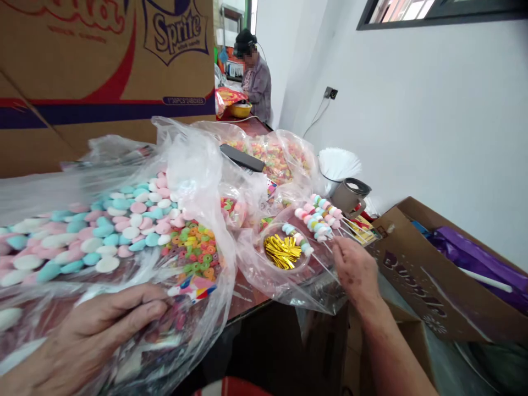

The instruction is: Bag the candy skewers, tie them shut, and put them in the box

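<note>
The one camera sits on my head and looks forward and down, close over the desk (247, 300) edge. My hands come in from the bottom, the left hand (94, 335) nearest the lens, the right hand (353, 269) farther out. Beyond, the view runs along the white wall (433, 110) to a person (256, 77) far back.

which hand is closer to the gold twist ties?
Right. The right hand sits just right of the gold twist ties, holding a skewer; the left hand is far left, on the candy bag.
</note>
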Demonstrator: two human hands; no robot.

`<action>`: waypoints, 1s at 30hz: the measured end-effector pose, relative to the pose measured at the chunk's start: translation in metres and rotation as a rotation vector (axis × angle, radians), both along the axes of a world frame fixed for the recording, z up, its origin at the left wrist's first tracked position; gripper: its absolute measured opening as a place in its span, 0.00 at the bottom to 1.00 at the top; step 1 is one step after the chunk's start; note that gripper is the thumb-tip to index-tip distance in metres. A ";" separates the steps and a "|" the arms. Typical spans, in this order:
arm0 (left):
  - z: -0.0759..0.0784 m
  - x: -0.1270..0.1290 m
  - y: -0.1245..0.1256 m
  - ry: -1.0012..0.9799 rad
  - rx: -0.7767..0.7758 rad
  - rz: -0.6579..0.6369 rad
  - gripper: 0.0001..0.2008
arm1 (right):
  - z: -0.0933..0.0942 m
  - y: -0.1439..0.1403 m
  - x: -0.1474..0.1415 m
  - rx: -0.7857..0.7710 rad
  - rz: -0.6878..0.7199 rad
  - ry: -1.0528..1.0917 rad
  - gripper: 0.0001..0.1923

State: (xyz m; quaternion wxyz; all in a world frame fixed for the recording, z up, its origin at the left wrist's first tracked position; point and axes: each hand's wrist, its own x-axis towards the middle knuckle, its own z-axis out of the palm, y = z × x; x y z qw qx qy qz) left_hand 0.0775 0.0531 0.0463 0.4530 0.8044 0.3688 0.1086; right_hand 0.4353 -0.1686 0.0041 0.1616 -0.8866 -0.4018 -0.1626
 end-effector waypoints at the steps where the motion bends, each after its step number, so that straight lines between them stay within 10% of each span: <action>1: 0.005 0.002 -0.002 -0.005 -0.034 -0.025 0.17 | 0.002 -0.004 0.001 0.069 0.021 -0.005 0.16; 5: 0.009 0.006 -0.008 -0.119 -0.182 -0.121 0.18 | 0.015 -0.012 -0.011 0.412 0.394 0.040 0.10; 12: -0.007 -0.005 -0.008 -0.247 -0.457 -0.129 0.16 | 0.043 0.009 -0.056 0.380 0.849 0.164 0.13; 30: -0.001 -0.004 -0.008 -0.211 -0.733 -0.046 0.20 | 0.045 0.026 -0.056 0.263 1.047 -0.004 0.12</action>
